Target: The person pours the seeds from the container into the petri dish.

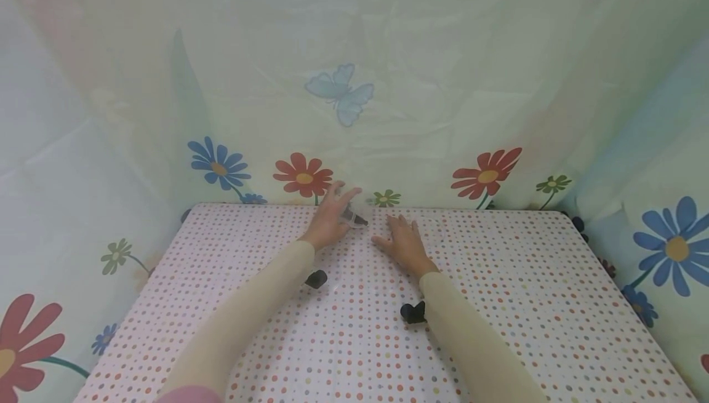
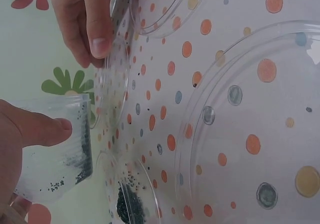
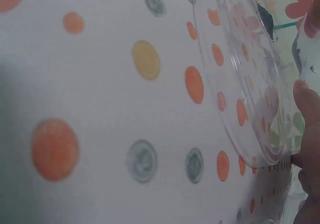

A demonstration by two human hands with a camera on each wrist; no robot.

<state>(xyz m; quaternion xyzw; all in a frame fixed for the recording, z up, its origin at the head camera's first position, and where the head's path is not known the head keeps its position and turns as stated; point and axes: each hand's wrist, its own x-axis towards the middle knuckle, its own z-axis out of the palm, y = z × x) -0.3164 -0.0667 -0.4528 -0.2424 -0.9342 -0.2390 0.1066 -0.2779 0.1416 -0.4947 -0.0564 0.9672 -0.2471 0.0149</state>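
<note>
My left hand (image 1: 327,221) grips a clear plastic cup (image 2: 60,149), tilted, with dark granules clinging along its inside. The thumb lies along the cup's wall. Below the cup's mouth, a clear dish (image 2: 156,204) holds a small pile of dark granules (image 2: 130,204). My right hand (image 1: 408,246) is palm down to the right of the cup, fingers extended. In the left wrist view its fingertips come right to the rim of another clear dish (image 2: 125,82). The right wrist view shows part of this hand (image 3: 310,121) at its right edge.
A large clear round dish (image 2: 185,134) lies nearer on the dotted tabletop (image 1: 354,354), and another clear dish (image 2: 150,33) lies beyond it. Stray granules dot the surface. A flowered curtain (image 1: 388,144) rises behind the table's back edge. Black wrist devices (image 1: 317,279) show beside the sleeves.
</note>
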